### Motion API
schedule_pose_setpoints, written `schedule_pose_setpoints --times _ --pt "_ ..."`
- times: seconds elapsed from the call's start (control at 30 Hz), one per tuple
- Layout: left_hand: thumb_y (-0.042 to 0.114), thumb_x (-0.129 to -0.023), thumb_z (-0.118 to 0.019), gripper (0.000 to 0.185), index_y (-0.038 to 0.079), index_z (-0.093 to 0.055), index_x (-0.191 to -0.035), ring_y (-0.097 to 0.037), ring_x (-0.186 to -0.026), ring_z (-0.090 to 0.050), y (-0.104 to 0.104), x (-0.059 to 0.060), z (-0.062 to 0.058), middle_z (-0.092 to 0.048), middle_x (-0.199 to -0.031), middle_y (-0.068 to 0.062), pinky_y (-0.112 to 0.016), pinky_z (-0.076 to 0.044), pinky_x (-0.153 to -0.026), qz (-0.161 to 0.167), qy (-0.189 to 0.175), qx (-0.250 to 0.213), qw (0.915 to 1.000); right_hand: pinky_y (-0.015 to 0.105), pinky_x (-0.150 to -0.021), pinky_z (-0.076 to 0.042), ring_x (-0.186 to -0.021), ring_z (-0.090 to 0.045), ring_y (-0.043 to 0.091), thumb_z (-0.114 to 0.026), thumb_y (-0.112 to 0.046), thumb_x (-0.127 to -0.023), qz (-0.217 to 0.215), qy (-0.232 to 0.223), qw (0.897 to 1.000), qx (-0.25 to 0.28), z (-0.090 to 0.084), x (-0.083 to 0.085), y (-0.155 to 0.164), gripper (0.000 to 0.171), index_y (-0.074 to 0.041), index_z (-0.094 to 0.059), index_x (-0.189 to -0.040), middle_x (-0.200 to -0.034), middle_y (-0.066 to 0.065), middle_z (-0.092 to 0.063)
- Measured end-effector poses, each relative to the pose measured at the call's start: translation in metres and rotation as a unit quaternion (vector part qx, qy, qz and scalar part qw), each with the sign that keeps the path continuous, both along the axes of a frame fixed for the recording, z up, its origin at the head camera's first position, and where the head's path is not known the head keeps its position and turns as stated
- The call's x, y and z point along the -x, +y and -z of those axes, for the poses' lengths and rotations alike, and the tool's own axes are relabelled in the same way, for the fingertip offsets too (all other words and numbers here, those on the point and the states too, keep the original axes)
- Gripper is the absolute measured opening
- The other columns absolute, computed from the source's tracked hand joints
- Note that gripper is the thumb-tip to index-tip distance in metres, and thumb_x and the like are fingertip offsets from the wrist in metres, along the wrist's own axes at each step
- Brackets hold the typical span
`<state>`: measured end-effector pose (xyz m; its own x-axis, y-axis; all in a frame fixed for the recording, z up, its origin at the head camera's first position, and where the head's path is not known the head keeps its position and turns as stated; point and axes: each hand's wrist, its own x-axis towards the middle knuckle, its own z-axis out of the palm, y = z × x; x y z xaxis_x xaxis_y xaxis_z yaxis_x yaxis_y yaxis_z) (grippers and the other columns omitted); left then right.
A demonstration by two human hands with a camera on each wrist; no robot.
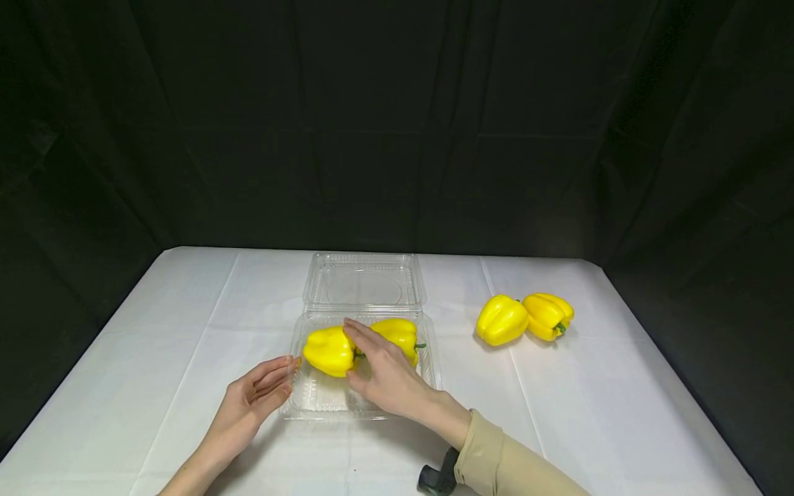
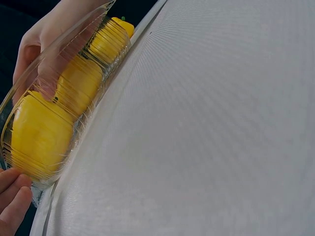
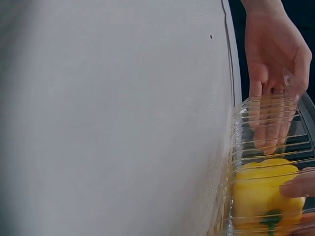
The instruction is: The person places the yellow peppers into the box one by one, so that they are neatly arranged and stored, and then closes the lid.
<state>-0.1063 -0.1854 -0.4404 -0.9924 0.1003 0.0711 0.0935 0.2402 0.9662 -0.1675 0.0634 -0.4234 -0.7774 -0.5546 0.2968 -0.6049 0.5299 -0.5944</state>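
Two yellow bell peppers lie side by side in the base of a clear hinged plastic container (image 1: 322,406), whose lid (image 1: 362,275) lies folded back. My right hand (image 1: 393,379) holds the left yellow bell pepper (image 1: 329,351) by its stem end, thumb on the near side and fingers on the far side. That hand partly hides the right bell pepper (image 1: 397,334). At the container's left wall is my left hand (image 1: 254,396), its fingers loosely extended and holding nothing. In the left wrist view its fingertips (image 2: 15,196) are close to the container's end wall.
Two more yellow bell peppers, one nearer (image 1: 501,320) and one beside it (image 1: 548,315), touch each other on the table's right side. A white cloth covers the table (image 1: 155,386). Dark curtains (image 1: 384,138) hang behind and at both sides.
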Motion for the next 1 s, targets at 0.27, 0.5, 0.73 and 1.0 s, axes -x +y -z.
schedule_pose_setpoints --times 0.27,0.5,0.73,1.0 --pt "0.014 -0.098 -0.065 0.043 0.000 -0.054 -0.137 0.001 -0.118 -0.058 0.0001 -0.0003 0.0007 -0.062 -0.137 -0.016 -0.013 -0.048 -0.095 0.002 0.008 -0.001 1.0000 0.041 -0.116 -0.035 -0.143 -0.040 0.031 -0.071 -0.004 -0.088 0.024 -0.002 1.000 0.021 -0.0007 0.0004 -0.0005 0.065 0.000 -0.044 -0.147 -0.158 0.011 -0.038" --pt "0.013 -0.098 -0.065 0.042 -0.001 -0.054 -0.136 0.003 -0.117 -0.059 -0.0004 0.0000 0.0019 -0.062 -0.136 -0.016 -0.013 -0.048 -0.095 0.006 0.016 -0.003 0.9999 0.040 -0.114 -0.039 -0.139 -0.045 0.032 -0.073 -0.002 -0.087 0.037 0.016 0.999 0.026 -0.0001 0.0016 -0.0013 0.062 0.002 -0.048 -0.144 -0.156 0.013 -0.041" --pt "0.014 -0.097 -0.066 0.042 0.002 -0.056 -0.136 0.003 -0.114 -0.060 0.0002 -0.0014 0.0012 -0.063 -0.135 -0.016 -0.014 -0.049 -0.094 -0.009 -0.005 0.004 0.9999 0.040 -0.111 -0.042 -0.137 -0.048 0.032 -0.070 0.004 -0.087 0.045 0.030 0.998 0.024 -0.0002 0.0024 -0.0022 0.057 0.002 -0.051 -0.141 -0.153 0.016 -0.045" --pt "0.015 -0.097 -0.065 0.042 0.003 -0.056 -0.136 0.001 -0.117 -0.059 0.0001 -0.0013 0.0005 -0.063 -0.135 -0.014 -0.013 -0.048 -0.094 -0.006 -0.002 0.004 1.0000 0.040 -0.113 -0.040 -0.139 -0.045 0.032 -0.069 0.004 -0.087 0.045 0.013 0.998 0.041 -0.0011 0.0015 -0.0019 0.059 0.001 -0.050 -0.142 -0.153 0.015 -0.045"
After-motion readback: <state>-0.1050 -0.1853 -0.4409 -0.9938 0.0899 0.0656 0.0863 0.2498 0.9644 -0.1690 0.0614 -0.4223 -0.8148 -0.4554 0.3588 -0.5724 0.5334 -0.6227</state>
